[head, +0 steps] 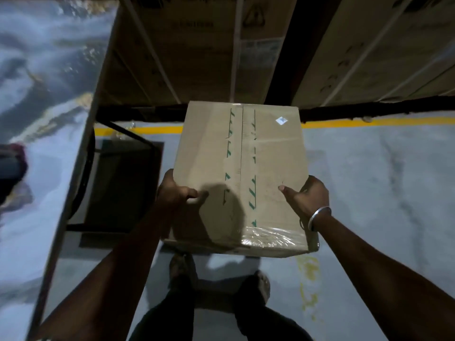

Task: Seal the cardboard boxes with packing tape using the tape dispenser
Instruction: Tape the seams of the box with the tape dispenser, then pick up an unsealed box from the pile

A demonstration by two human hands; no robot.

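Note:
A closed brown cardboard box is held in the air above the floor, in the middle of the head view. Clear tape with green marks runs along its centre seam and wraps over its near edge. My left hand grips its left side, thumb lying on the top face. My right hand grips its right side, thumb on top, a metal bangle at the wrist. No tape dispenser is in view.
A table with a marbled white top and dark metal legs stands at the left. Large strapped cartons are stacked behind the box. A yellow line crosses the grey floor. My feet stand below the box.

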